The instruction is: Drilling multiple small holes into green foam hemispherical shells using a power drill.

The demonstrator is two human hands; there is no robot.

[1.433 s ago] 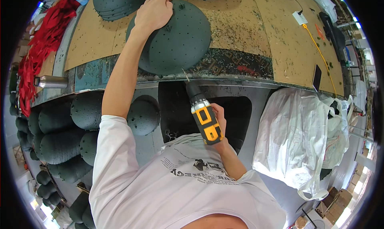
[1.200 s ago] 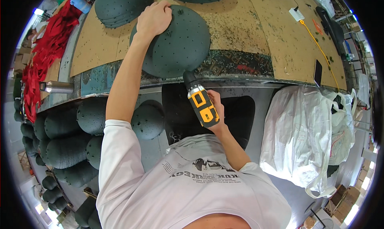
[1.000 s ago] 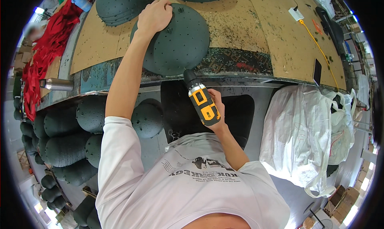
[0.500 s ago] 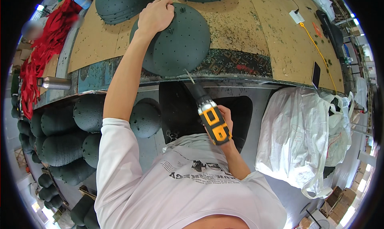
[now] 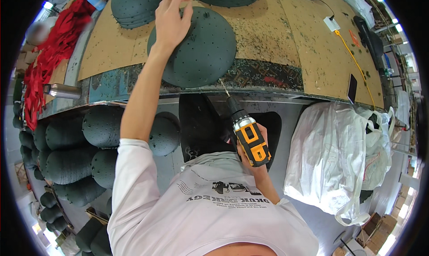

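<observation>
A dark grey-green dome-shaped piece [image 5: 205, 50], dotted with small holes, lies rounded side up at the table's near edge. My left hand [image 5: 172, 25] is over the dome's far left part, fingers apart and holding nothing; whether the fingertips touch it I cannot tell. A yellow and black cordless drill [image 5: 251, 142] is in my right hand [image 5: 263, 133], closed round its grip. Its thin bit points up and away, just off the dome's near right edge and not in the dome. Much of the right hand is hidden behind the drill.
More domes [image 5: 140, 5] are stacked at the far side. Dark crumbs litter the cardboard-covered table [image 5: 330, 63]. Red strips [image 5: 62, 46] and a steel bottle [image 5: 65, 91] are at the left, a phone [image 5: 352, 87] and yellow cable at the right. White sacks [image 5: 326, 157] stand below.
My left hand has loosened from the dome, its fingers lifting and spreading. The drill in my right hand has moved right and nearer to me, away from the dome.
</observation>
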